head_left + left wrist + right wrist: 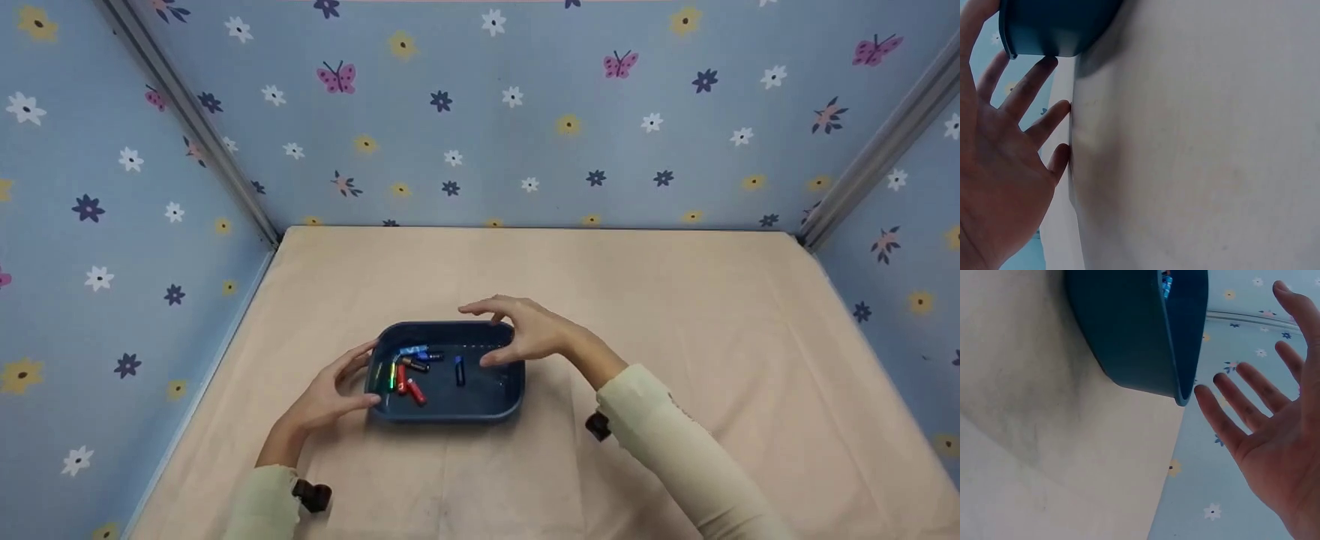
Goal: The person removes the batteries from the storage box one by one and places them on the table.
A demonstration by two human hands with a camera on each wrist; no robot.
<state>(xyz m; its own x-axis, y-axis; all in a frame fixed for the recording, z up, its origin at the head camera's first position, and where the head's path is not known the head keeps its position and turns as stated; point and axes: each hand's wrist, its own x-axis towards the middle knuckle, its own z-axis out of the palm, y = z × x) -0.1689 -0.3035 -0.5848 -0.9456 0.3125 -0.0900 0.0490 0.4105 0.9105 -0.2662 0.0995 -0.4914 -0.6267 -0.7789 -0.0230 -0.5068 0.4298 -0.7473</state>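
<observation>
A dark blue plastic tub (480,405) sits on the beige tabletop and holds several small batteries (409,371), red, green, blue and black. My left hand (334,386) lies beside the tub's left wall with fingers spread; in the left wrist view its fingertips (1044,64) touch the tub (1050,25). Over the tub's far right corner hovers my right hand (517,330), fingers straight and apart. The right wrist view shows that hand (1275,422) open next to the tub's rim (1182,391), holding nothing.
Beige cloth covers the table (675,315), which is walled on three sides by blue flowered panels (525,112). Metal corner rails (195,120) run down to the back corners.
</observation>
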